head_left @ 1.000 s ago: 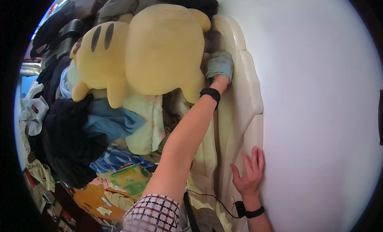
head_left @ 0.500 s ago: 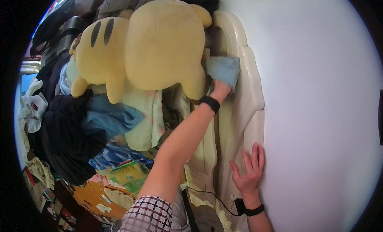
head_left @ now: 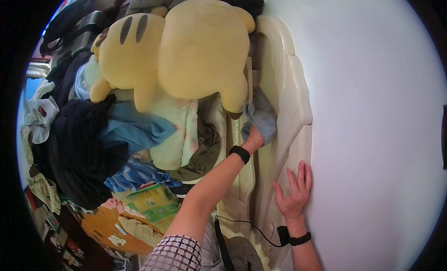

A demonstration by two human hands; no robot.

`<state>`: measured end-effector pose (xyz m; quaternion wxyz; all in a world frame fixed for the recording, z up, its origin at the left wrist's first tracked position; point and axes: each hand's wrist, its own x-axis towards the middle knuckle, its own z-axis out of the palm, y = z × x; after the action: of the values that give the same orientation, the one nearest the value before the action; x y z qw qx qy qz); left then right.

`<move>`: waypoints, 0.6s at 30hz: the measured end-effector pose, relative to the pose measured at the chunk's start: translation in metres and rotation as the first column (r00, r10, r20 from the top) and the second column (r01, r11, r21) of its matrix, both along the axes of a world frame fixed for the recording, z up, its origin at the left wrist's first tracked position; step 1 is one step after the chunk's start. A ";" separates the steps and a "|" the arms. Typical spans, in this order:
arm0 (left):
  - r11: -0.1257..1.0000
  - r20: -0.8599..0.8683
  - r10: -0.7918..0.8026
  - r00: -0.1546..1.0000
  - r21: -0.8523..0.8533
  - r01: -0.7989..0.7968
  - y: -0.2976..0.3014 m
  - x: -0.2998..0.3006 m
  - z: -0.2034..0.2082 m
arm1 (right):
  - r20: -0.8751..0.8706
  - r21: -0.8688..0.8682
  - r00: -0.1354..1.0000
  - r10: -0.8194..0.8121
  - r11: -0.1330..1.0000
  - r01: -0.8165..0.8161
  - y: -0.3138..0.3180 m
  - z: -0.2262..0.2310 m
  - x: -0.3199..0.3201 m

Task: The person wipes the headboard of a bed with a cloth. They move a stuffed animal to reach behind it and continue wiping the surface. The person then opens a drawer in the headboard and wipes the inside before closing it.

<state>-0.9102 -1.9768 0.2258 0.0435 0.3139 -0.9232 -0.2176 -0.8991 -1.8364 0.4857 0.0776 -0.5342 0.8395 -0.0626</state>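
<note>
A grey-blue cloth [head_left: 264,116] covers most of my left hand [head_left: 253,138], which presses it against the inner face of a cream headboard [head_left: 274,52]. Its fingers are hidden under the cloth. My right hand [head_left: 294,192] lies open, fingers spread, on the lower part of the headboard beside the white wall. Just left of the cloth lies a big yellow plush toy [head_left: 205,47], one of its feet close to my left hand.
Folded bedding [head_left: 174,147], a blue towel [head_left: 135,126] and dark clothes [head_left: 77,150] are heaped at the left. A thin black cable [head_left: 247,224] runs to a small black device [head_left: 282,235] at my right wrist. The white wall [head_left: 372,131] borders the headboard's right side.
My left hand has drawn the cloth down along the headboard toward me, and the cloth is more bunched. My right hand stays on the headboard. The whole view has shifted slightly.
</note>
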 end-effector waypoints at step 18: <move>0.307 -0.213 0.680 0.702 0.952 -0.009 0.020 -0.033 -0.111 | 0.035 -0.032 0.999 -0.021 0.999 0.022 0.004 -0.003 -0.004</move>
<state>-0.9434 -1.9564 0.1150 0.1984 0.4035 -0.4858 -0.7496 -0.9026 -1.8327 0.4828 0.0829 -0.5251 0.8425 -0.0864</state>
